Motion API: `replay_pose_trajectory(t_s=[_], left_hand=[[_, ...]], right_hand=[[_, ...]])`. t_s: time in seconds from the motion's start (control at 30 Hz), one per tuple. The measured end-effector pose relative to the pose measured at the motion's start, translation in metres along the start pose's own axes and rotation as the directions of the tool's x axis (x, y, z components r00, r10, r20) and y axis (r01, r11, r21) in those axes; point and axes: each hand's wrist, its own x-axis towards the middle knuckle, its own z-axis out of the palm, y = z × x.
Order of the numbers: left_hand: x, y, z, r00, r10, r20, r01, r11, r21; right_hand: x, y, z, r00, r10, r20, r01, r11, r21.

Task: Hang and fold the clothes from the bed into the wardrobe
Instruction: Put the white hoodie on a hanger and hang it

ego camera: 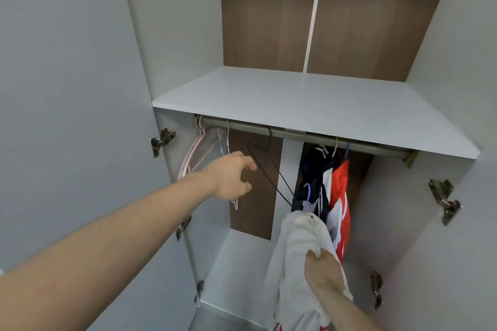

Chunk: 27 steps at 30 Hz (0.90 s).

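The open wardrobe has a metal rail [295,135] under a white shelf [309,105]. My left hand [231,177] reaches toward the rail's left part, fingers loosely curled, holding nothing, just left of a thin black wire hanger [266,166]. Pale pink hangers [196,153] hang behind my hand at the far left. My right hand [322,271] grips a white garment [293,258] on a purple hanger [308,193], low and right of centre. A dark navy garment [314,169] and a red-and-white garment [339,196] hang on the rail to the right.
Both wardrobe doors stand open, with metal hinges [161,141] on the left side and more hinges [443,201] on the right. The back wall has brown wood panels [269,21]. The wardrobe floor [236,277] lies below the hanging space.
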Motion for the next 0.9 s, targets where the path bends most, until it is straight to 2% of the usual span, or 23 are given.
replay_pose_trajectory(t_s=[0.17, 0.3, 0.4, 0.5, 0.57, 0.7, 0.9], left_hand=[[0.060, 0.015, 0.074, 0.980, -0.036, 0.195, 0.064, 0.988, -0.138], [0.099, 0.017, 0.119, 0.961, -0.079, 0.264, 0.130, 0.975, -0.180], [0.118, 0.008, 0.141, 0.936, -0.169, 0.310, 0.228, 0.959, -0.166], [0.126, -0.008, 0.157, 0.900, -0.238, 0.364, 0.352, 0.891, -0.286], [0.127, -0.019, 0.165, 0.889, -0.273, 0.369, 0.413, 0.826, -0.383], [0.123, -0.037, 0.175, 0.879, -0.331, 0.343, 0.466, 0.749, -0.471], [0.124, -0.038, 0.177, 0.920, -0.266, 0.287, 0.389, 0.708, -0.589]], right_hand=[[0.021, 0.008, -0.011, 1.000, -0.008, -0.008, 0.008, 1.000, -0.029], [0.029, 0.008, -0.017, 0.999, -0.038, -0.010, 0.038, 0.999, -0.017], [0.028, 0.007, -0.019, 0.998, -0.060, -0.012, 0.060, 0.998, 0.025], [0.025, 0.003, -0.019, 0.997, -0.079, -0.018, 0.080, 0.992, 0.092], [0.026, -0.005, -0.019, 0.997, -0.077, -0.020, 0.079, 0.983, 0.164], [0.027, -0.031, -0.021, 0.995, -0.085, -0.044, 0.094, 0.953, 0.289], [0.034, -0.068, -0.030, 0.978, -0.125, -0.169, 0.185, 0.894, 0.407]])
